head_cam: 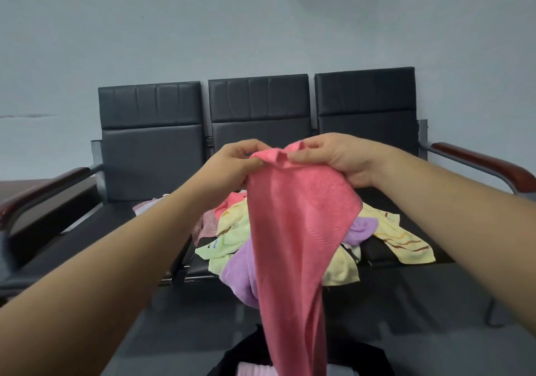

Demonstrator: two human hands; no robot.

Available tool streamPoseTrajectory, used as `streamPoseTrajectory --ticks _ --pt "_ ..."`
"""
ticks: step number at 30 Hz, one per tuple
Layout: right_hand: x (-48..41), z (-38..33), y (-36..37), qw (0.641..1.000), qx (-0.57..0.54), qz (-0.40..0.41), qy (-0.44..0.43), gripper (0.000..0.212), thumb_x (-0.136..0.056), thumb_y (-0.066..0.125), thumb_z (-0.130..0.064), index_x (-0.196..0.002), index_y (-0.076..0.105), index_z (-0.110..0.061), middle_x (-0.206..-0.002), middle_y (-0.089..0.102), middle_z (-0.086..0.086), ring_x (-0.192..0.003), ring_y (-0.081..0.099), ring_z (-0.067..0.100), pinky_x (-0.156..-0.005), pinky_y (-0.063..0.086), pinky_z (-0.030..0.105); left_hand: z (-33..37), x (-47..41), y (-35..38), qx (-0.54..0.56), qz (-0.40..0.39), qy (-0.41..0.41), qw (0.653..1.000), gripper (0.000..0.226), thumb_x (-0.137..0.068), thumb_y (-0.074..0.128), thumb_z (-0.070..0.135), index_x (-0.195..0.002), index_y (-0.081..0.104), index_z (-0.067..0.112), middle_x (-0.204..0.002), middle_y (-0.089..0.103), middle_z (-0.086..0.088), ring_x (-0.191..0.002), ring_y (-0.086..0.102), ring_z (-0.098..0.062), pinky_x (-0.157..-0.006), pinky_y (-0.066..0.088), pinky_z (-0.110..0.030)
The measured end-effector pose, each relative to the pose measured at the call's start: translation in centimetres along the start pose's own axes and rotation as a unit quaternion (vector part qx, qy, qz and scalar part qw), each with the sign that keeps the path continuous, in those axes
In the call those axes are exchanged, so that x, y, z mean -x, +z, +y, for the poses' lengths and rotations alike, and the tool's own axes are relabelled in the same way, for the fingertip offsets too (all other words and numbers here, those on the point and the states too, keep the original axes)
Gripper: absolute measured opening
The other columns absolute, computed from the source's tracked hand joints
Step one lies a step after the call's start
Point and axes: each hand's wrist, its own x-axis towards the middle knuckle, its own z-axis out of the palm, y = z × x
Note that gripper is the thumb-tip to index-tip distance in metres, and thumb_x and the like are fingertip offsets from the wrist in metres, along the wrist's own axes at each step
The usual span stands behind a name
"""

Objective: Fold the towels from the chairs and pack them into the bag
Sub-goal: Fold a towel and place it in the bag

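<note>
**Pale wall, black chairs, one pink towel in the air**

Against a pale blue-grey wall stands a row of three black chairs, and in front of them you hold the pink towel up by its top edge. Your left hand and right hand sit close together. Each pinches a bit of that edge, with only a short puckered stretch of cloth between them.

The main risk is a crooked fold. The towel hangs long and narrow, gathered into lengthwise creases, and you seem to grip points along the edge rather than its two corners. Fold from here and the halves will likely not match. Spread your hands to the corners first.

The lower end dangles down to the black bag at the bottom of the view, where something pale pink lies inside. The tail could catch on the bag's mouth or drag that cloth out of place.

Behind the towel, the loose pile of yellow, green and purple towels covers the middle seat. A purple towel droops over the front edge and could slide to the floor if brushed.
</note>
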Motion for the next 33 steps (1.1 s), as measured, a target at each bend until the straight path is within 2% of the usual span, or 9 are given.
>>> streamPoseTrajectory --ticks 4,10,14,17,20,23,27,31,33 --pt "0.5 0.7 -1.7 0.993 0.108 0.036 0.028 0.029 -0.089 0.077 -0.017 -0.113 0.074 -0.001 -0.096 0.072 0.01 -0.078 0.071 0.018 -0.065 0.059 0.027 -1.5 -0.2 -0.2 0.098 0.008 -0.05 0.994 0.02 -0.099 0.047 -0.003 -0.108 0.063 -0.011 -0.089 0.065 -0.013 -0.081 0.061 -0.022 -0.083 0.051 -0.039" --pt "0.5 1.7 -2.3 0.991 0.102 0.07 0.045 0.022 -0.093 0.072 -0.019 -0.102 0.073 0.001 -0.081 0.064 0.005 -0.065 0.062 0.013 -0.058 0.051 0.025 -2.8 0.4 0.4 0.082 -0.023 -0.026 0.996 0.045 -0.105 0.041 -0.003 -0.116 0.07 0.03 -0.085 0.059 -0.002 -0.064 0.05 -0.009 -0.063 0.05 -0.024" --pt "0.2 1.7 -2.1 0.998 0.012 0.058 0.025 0.013 -0.097 0.067 -0.017 -0.09 0.068 -0.007 -0.075 0.061 0.004 -0.063 0.059 0.013 -0.059 0.054 0.025 -2.2 0.3 0.8 -0.002 0.004 -0.012 1.0 0.037 -0.1 0.038 -0.005 -0.086 0.068 0.01 -0.069 0.055 0.005 -0.059 0.041 -0.008 -0.057 0.044 -0.017" --pt "-0.2 1.7 -1.8 0.997 -0.018 0.074 -0.013 0.01 -0.097 0.065 -0.01 -0.093 0.071 -0.003 -0.077 0.065 0.006 -0.063 0.064 0.011 -0.059 0.057 0.023 -2.3 0.0 0.8 -0.067 0.03 -0.021 0.997 0.022 -0.099 0.056 0.016 -0.078 0.058 0.009 -0.064 0.048 0.005 -0.06 0.041 -0.01 -0.058 0.041 -0.02" --pt "-0.7 1.8 -1.6 0.997 -0.011 0.077 -0.027 0.009 -0.096 0.066 -0.009 -0.097 0.072 -0.002 -0.077 0.066 0.005 -0.062 0.065 0.01 -0.058 0.057 0.022 -3.0 -0.5 0.8 -0.258 0.049 0.004 0.965 0.048 -0.084 0.08 0.04 -0.068 0.042 0.015 -0.06 0.042 0.006 -0.056 0.035 -0.009 -0.052 0.03 -0.023" --pt "-1.1 2.1 -1.8 0.996 0.008 0.084 -0.02 0.012 -0.096 0.066 -0.006 -0.102 0.072 0.001 -0.079 0.067 0.006 -0.064 0.066 0.011 -0.058 0.057 0.022 -3.4 -0.9 1.1 -0.363 0.067 0.018 0.929 0.043 -0.082 0.077 0.022 -0.069 0.035 0.019 -0.061 0.042 0.007 -0.059 0.034 -0.015 -0.05 0.026 -0.026" --pt "-1.2 3.1 -3.3 0.991 0.061 0.113 -0.024 0.011 -0.095 0.066 -0.001 -0.102 0.075 -0.001 -0.084 0.072 0.008 -0.07 0.069 0.013 -0.063 0.058 0.023 -4.5 -0.9 -0.2 -0.44 0.027 -0.066 0.895 0.018 -0.086 0.062 0.015 -0.094 0.046 0.017 -0.088 0.06 0.0 -0.078 0.055 -0.023 -0.066 0.043 -0.034" --pt "-1.0 4.6 -5.2 0.904 0.383 0.187 -0.03 0.012 -0.091 0.072 -0.006 -0.096 0.081 -0.012 -0.089 0.077 0.0 -0.083 0.069 0.012 -0.075 0.055 0.026 -6.0 0.1 -1.9 -0.569 -0.076 -0.117 0.811 0.034 -0.089 0.064 0.02 -0.065 0.041 0.018 -0.07 0.047 -0.001 -0.065 0.041 -0.016 -0.057 0.029 -0.031" --pt "-1.0 5.3 -5.9 0.854 0.471 0.218 -0.029 0.008 -0.089 0.076 -0.013 -0.094 0.081 -0.014 -0.09 0.075 -0.002 -0.087 0.069 0.014 -0.079 0.055 0.031 -6.7 0.3 -2.6 -0.576 -0.091 -0.133 0.802 0.041 -0.091 0.067 0.028 -0.061 0.041 0.017 -0.074 0.056 -0.011 -0.066 0.045 -0.017 -0.054 0.03 -0.031"
